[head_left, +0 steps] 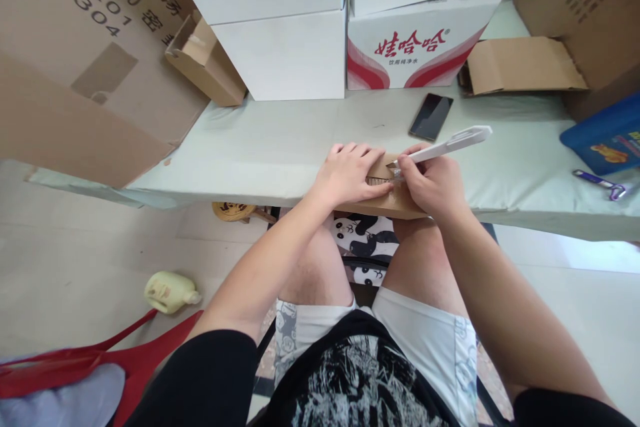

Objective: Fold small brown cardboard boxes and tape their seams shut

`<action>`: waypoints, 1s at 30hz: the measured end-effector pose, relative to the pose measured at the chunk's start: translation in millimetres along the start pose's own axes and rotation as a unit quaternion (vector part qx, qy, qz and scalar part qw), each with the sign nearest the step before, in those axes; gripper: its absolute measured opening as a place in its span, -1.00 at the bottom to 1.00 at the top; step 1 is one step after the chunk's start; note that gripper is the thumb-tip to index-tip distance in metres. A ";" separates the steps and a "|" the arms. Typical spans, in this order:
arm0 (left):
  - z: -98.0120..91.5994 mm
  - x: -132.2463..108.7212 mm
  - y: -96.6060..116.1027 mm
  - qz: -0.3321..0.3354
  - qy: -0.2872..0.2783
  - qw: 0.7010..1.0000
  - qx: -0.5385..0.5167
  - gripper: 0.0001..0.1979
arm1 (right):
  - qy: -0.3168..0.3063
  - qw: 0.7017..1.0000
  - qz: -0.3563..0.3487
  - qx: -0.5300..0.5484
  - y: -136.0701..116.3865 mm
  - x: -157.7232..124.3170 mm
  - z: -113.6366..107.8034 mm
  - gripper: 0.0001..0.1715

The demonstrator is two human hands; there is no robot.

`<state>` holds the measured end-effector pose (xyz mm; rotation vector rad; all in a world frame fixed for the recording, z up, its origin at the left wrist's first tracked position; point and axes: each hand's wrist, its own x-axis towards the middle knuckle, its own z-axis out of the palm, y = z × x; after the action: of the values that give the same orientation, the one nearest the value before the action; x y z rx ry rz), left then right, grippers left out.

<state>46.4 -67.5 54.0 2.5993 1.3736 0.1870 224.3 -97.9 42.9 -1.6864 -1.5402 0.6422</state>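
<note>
A small brown cardboard box (395,203) lies at the near edge of the pale table (280,147), right in front of me. My left hand (350,173) lies flat on top of it, fingers stretched out and pressing down. My right hand (433,183) is closed round a white utility knife (447,145), whose tip meets the top of the box between my two hands. The knife's handle points up and to the right.
A black phone (431,116) lies on the table behind the box. White boxes (285,47), a red-printed carton (415,47) and large brown cartons (75,60) line the back. A blue object (607,137) and a purple tool (600,182) sit at right. On the floor are a yellow jug (170,291) and a red chair (125,360).
</note>
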 end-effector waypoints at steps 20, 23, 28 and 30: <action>0.1 0.2 -0.9 0.001 0.000 1.000 -0.001 -0.40 | 0.012 1.000 -0.010 -0.001 0.6 -1.0 0.2 -0.73; -0.7 0.5 -0.9 0.001 -0.001 1.000 -0.002 -0.41 | 0.010 1.000 -0.015 0.005 1.5 -1.4 0.3 -0.72; -1.6 0.1 -0.5 -0.005 -0.004 1.000 -0.003 -0.42 | 0.013 1.000 -0.010 0.006 0.7 -1.9 0.1 -0.72; -1.5 -0.3 -0.5 -0.004 -0.003 1.000 -0.006 -0.43 | 0.011 1.000 -0.008 0.005 -0.2 -1.7 -0.2 -0.73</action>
<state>45.5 -67.3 55.4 2.5829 1.3757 0.1853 224.1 -99.6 43.0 -1.6660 -1.5310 0.6192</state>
